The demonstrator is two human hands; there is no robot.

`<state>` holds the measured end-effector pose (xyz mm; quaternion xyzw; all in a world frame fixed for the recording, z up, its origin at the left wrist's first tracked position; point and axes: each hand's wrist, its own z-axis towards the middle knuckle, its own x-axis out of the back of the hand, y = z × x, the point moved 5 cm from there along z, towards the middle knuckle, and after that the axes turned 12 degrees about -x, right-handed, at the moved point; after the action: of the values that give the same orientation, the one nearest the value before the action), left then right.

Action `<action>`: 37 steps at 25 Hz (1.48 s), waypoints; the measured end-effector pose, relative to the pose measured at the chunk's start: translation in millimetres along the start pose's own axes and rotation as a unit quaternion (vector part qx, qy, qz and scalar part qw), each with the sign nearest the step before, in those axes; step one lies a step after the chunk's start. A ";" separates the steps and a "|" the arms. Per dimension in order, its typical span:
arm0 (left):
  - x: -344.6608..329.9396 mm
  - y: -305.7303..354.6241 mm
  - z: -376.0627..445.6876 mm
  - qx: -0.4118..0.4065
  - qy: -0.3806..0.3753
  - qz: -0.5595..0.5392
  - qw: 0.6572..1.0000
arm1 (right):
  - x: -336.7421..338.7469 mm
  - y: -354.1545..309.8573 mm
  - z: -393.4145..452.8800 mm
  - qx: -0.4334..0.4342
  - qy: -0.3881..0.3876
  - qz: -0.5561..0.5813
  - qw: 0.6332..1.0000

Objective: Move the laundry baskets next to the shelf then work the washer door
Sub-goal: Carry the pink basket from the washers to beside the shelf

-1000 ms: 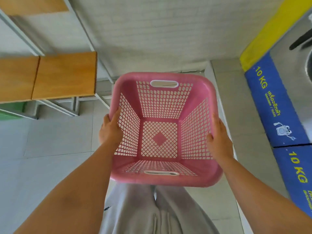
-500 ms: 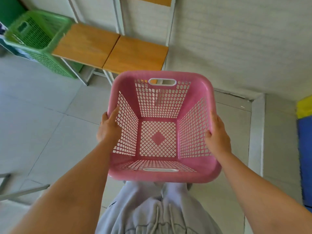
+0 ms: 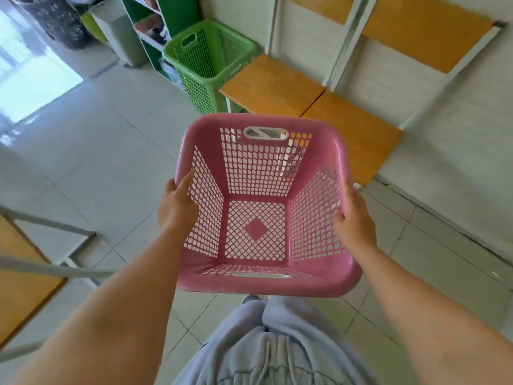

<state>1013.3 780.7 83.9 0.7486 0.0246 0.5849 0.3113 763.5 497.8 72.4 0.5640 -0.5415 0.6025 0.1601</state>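
I carry an empty pink laundry basket (image 3: 277,122) in front of me, above the tiled floor. My left hand (image 3: 176,207) grips its left rim and my right hand (image 3: 354,218) grips its right rim, thumbs inside. A green laundry basket (image 3: 206,55) stands on the floor ahead at the upper left, right beside a green shelf (image 3: 155,26) with items on its boards. No washer is in view.
A wooden bench (image 3: 305,98) on a white frame runs along the wall at the right, touching the green basket. A grey bin (image 3: 122,37) stands left of the shelf. Another wooden surface with a metal frame (image 3: 25,273) is at my lower left.
My view has swung left: the blue washers have left the frame, and the green basket, the green shelf and the bin have come into view. Both hands keep the same grip.
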 end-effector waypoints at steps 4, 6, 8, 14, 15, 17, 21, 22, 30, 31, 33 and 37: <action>26.3 -43.9 53.1 0.050 0.031 -0.004 0.998 | -37.2 -82.9 61.8 0.049 -0.022 -0.019 0.998; 41.6 -59.5 85.1 0.065 0.048 -0.001 0.997 | -53.8 -123.6 93.7 0.073 -0.028 -0.020 0.997; 59.5 -72.3 119.7 0.090 0.064 0.000 0.994 | -65.3 -166.8 125.6 0.079 -0.032 -0.024 0.996; 119.3 -100.2 234.6 0.122 0.115 0.013 0.986 | -87.5 -294.7 206.7 0.100 -0.047 -0.016 0.994; 126.4 -103.6 249.5 0.122 0.121 0.016 0.985 | -88.9 -311.7 215.1 0.103 -0.038 -0.020 0.994; 141.1 -116.1 285.0 0.120 0.133 0.012 0.984 | -97.8 -348.7 233.8 0.123 -0.017 -0.024 0.992; 180.7 -138.3 378.9 0.081 0.161 0.008 0.984 | -118.9 -421.5 274.0 0.119 0.031 0.005 0.992; 194.3 -141.5 405.4 0.061 0.164 0.008 0.985 | -123.6 -439.7 281.2 0.114 0.045 0.013 0.992; 295.9 -124.3 595.2 -0.109 0.223 0.002 0.969 | -126.5 -554.8 329.3 0.042 0.200 0.128 0.970; 299.8 -120.4 612.3 -0.124 0.235 0.001 0.964 | -124.2 -563.4 336.4 0.041 0.220 0.142 0.964; 298.7 -111.4 645.3 -0.153 0.247 -0.006 0.957 | -120.7 -575.0 354.7 0.030 0.249 0.155 0.956; 283.5 -81.6 732.4 -0.217 0.243 -0.031 0.945 | -123.6 -586.6 413.5 -0.011 0.275 0.177 0.945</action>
<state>1781.8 639.9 198.1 0.4968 -0.0052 0.7303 0.4688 1482.9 417.4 151.8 0.2697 -0.5743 0.7467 0.1998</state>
